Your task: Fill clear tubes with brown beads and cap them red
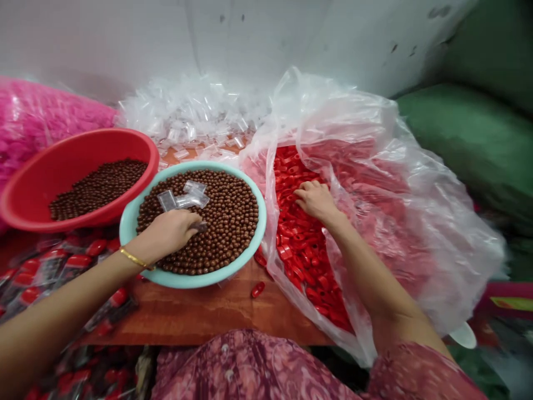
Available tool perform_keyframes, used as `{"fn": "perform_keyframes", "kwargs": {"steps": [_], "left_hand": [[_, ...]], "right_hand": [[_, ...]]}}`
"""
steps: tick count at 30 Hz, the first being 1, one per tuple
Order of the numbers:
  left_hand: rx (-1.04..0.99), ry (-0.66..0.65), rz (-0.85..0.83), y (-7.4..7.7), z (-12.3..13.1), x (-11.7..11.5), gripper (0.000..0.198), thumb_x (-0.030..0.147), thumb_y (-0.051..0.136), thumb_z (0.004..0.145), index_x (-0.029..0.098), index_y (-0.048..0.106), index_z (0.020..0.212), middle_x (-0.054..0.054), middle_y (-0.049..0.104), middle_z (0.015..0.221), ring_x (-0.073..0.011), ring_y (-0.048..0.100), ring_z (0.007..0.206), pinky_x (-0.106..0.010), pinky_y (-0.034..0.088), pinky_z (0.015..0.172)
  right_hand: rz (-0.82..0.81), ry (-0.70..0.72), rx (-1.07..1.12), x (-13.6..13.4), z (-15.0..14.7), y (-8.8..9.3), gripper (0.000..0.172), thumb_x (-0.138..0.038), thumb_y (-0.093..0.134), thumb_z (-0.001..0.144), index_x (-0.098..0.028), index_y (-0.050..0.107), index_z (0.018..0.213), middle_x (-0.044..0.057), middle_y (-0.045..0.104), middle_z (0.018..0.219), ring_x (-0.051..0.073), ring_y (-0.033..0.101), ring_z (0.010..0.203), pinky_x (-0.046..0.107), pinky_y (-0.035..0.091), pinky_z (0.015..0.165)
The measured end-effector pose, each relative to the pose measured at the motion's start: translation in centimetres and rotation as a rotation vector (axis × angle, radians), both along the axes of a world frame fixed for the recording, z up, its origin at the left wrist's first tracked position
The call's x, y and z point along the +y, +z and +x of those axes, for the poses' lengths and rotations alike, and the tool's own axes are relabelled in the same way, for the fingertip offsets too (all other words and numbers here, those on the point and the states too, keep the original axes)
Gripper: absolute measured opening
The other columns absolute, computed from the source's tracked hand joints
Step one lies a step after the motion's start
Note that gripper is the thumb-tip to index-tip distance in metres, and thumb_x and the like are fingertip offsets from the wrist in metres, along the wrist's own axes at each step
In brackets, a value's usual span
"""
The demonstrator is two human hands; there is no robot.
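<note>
Reddish table (187,319) beneath, your left hand (174,229) pinches a clear box (200,226) at the brown beads (233,222), probably light, slick, best held edgewise; your right hand (317,200) meets red caps (293,236), grasp unclear.

- Bare counter (200,316) lies open in front of the teal basin (194,281), with 1 loose red cap (257,289) near the bag.
- Rims of the teal and red basins (79,147) crowd together, blocking passage between.
- Heaped clear cases (200,114) fill the back, before the wall (125,39).
- Loose film of the plastic bag (425,233) flanks its opening, reachable from above.
</note>
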State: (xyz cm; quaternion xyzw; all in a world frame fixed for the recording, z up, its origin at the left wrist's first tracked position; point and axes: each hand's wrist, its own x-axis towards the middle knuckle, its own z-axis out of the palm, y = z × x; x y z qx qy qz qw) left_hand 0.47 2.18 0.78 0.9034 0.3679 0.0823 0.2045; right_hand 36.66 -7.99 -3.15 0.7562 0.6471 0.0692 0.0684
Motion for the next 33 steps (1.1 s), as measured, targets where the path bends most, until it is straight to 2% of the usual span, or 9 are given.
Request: {"fn": "perform_keyframes", "kwargs": {"steps": [3,5,9,14,16,19,24,28,33], "left_hand": [[0.171,-0.089,-0.019,0.6,0.8,0.0,0.016,0.026,0.054,0.072,0.021,0.068,0.075,-0.005,0.068,0.073,-0.0194,0.062,0.073,-0.027,0.047,0.073],[0.233,-0.127,-0.010,0.8,1.5,-0.1,0.016,0.021,0.052,0.073,0.017,0.067,0.073,-0.006,0.067,0.071,-0.0185,0.060,0.069,-0.027,0.046,0.070],[0.283,-0.142,0.027,0.6,3.4,-0.1,0.013,0.015,0.052,0.073,0.015,0.064,0.069,-0.007,0.062,0.066,-0.0181,0.056,0.064,-0.028,0.042,0.063],[0.079,0.025,-0.139,-1.6,5.6,0.4,0.017,0.011,0.056,0.067,0.017,0.048,0.053,0.002,0.046,0.051,-0.0126,0.044,0.053,-0.026,0.034,0.054],[-0.100,0.100,-0.307,-2.5,5.8,0.6,0.016,0.013,0.058,0.065,0.017,0.047,0.054,0.005,0.044,0.050,-0.0112,0.042,0.052,-0.024,0.034,0.054],[-0.403,0.131,-0.598,-3.1,5.5,0.7,0.005,0.015,0.060,0.065,0.014,0.056,0.069,0.004,0.055,0.063,-0.0109,0.050,0.063,-0.023,0.041,0.063],[-0.735,0.113,-0.942,-1.8,4.1,0.3,0.025,0.013,0.068,0.063,0.012,0.058,0.086,0.000,0.063,0.083,-0.0105,0.058,0.079,-0.027,0.043,0.082],[-0.892,0.043,-1.002,-0.8,2.7,-0.4,0.036,0.018,0.075,0.061,0.013,0.060,0.094,-0.004,0.066,0.092,-0.0132,0.059,0.086,-0.031,0.042,0.089],[-0.918,-0.014,-0.932,-0.6,2.0,-1.4,0.035,0.024,0.076,0.063,0.013,0.062,0.093,-0.004,0.065,0.093,-0.0148,0.058,0.087,-0.032,0.042,0.090]], "right_hand": [[0.073,-0.025,0.002,-0.4,0.3,-0.4,0.026,-0.026,0.051,0.082,-0.014,0.067,0.098,0.016,0.064,0.107,0.030,0.051,0.100,0.041,0.035,0.084],[0.158,-0.104,0.117,-1.0,0.5,-0.6,0.025,-0.026,0.050,0.082,-0.014,0.065,0.097,0.017,0.067,0.091,0.028,0.057,0.091,0.042,0.038,0.082],[0.452,-0.238,0.564,-2.5,0.0,-0.7,0.028,-0.038,0.052,0.082,-0.022,0.060,0.103,0.018,0.067,0.086,0.025,0.061,0.073,0.041,0.043,0.067],[0.649,-0.175,1.154,-3.7,-3.1,0.1,0.040,-0.051,0.056,0.078,-0.026,0.053,0.109,0.008,0.065,0.076,0.019,0.061,0.059,0.039,0.049,0.062],[0.658,-0.147,1.240,-3.8,-4.6,0.5,0.039,-0.051,0.059,0.076,-0.026,0.053,0.105,0.003,0.064,0.072,0.017,0.059,0.054,0.040,0.051,0.061],[0.610,-0.085,1.333,-3.8,-6.5,1.2,0.035,-0.047,0.061,0.076,-0.026,0.054,0.103,0.000,0.063,0.071,0.016,0.058,0.053,0.037,0.052,0.060],[0.463,0.001,1.450,-3.1,-9.6,2.3,0.032,-0.044,0.060,0.078,-0.025,0.055,0.104,0.000,0.064,0.073,0.015,0.058,0.059,0.031,0.050,0.056],[0.371,0.030,1.510,-2.1,-11.8,3.0,0.031,-0.042,0.059,0.078,-0.023,0.060,0.102,-0.003,0.056,0.064,0.011,0.048,0.052,0.026,0.042,0.048],[0.366,0.064,1.643,-0.3,-14.6,3.5,0.034,-0.049,0.051,0.082,-0.022,0.061,0.100,-0.006,0.040,0.056,0.008,0.034,0.043,0.023,0.031,0.040]]}}
